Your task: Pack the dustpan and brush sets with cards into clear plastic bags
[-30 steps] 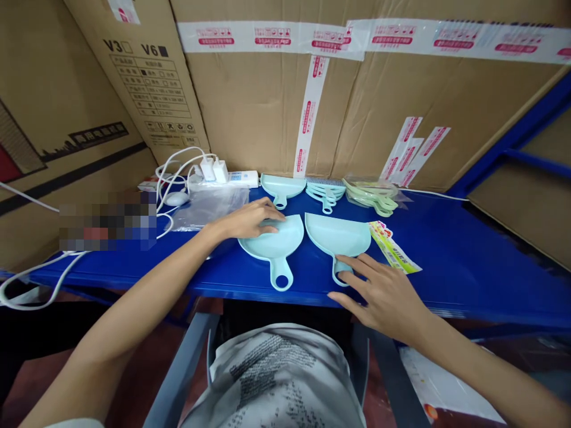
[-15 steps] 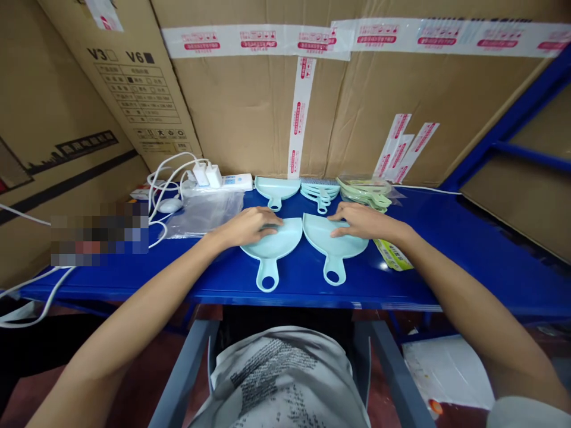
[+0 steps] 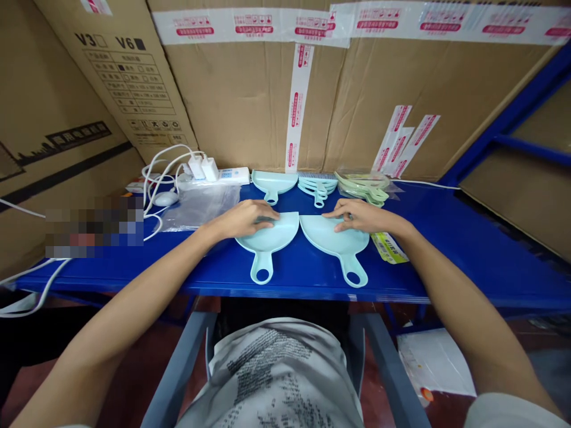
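Two light-blue dustpans lie side by side on the blue table, handles toward me, their straight edges facing away. My left hand [image 3: 247, 219] grips the far left part of the left dustpan [image 3: 272, 238], with the thumb inside the pan and the other fingers curled near its far edge. On the right dustpan [image 3: 330, 241], my right hand [image 3: 357, 215] holds the far right side, its thumb and forefinger reaching into the pan. The hands partly cover both rims. The right dustpan's handle slants to the right. The pans' inner corners almost meet.
Behind stand another light-blue dustpan [image 3: 274, 183], a stack of blue dustpans [image 3: 317, 187] and bagged green ones [image 3: 363, 185]. Clear plastic bags [image 3: 200, 205], white chargers [image 3: 203, 167] and cables lie left. A yellow-green packet [image 3: 390, 248] sits beside my right wrist. Cardboard [image 3: 250, 107] walls the back.
The right dustpan has turned, its handle swinging to the right, with my right hand on it. The left dustpan has stayed nearly in place. The whole view has shifted slightly.
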### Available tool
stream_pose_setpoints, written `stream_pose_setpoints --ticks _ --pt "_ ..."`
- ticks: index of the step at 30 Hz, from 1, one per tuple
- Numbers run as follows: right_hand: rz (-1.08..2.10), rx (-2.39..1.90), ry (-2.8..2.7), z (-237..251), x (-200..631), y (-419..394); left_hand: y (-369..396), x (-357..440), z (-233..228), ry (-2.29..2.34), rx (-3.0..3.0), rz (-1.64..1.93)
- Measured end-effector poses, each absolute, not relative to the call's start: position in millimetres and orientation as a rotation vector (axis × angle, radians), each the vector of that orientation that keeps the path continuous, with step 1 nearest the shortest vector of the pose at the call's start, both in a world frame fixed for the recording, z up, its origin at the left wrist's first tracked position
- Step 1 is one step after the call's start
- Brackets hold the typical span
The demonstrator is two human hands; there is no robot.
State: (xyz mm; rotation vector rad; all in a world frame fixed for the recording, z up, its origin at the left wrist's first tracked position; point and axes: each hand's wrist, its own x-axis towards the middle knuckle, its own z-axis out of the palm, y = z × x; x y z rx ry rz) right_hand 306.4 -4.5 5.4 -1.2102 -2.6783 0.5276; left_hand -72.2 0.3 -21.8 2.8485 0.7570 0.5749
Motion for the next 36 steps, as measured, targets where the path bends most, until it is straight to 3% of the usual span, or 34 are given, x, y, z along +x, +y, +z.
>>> stream_pose_setpoints --ticks 11,26,32,36 --pt "0.563 -1.26 -2.685 7.5 308.6 -4.6 4.3 -73.3 -25.9 0.748 2.885 0.56" --pt "0.346 -1.263 -2.612 18.2 296.9 -13.5 0.5 -73.2 -20.9 0.746 2.88 0.55" --pt "-0.129 -1.452 -2.257 11.7 258.8 -6.2 1.2 -82.4 -6.1 0.934 2.835 0.905" --pt "-0.095 -1.51 -2.356 2.0 247.1 22.2 3.4 -89.7 -1.4 1.133 2.804 1.102"
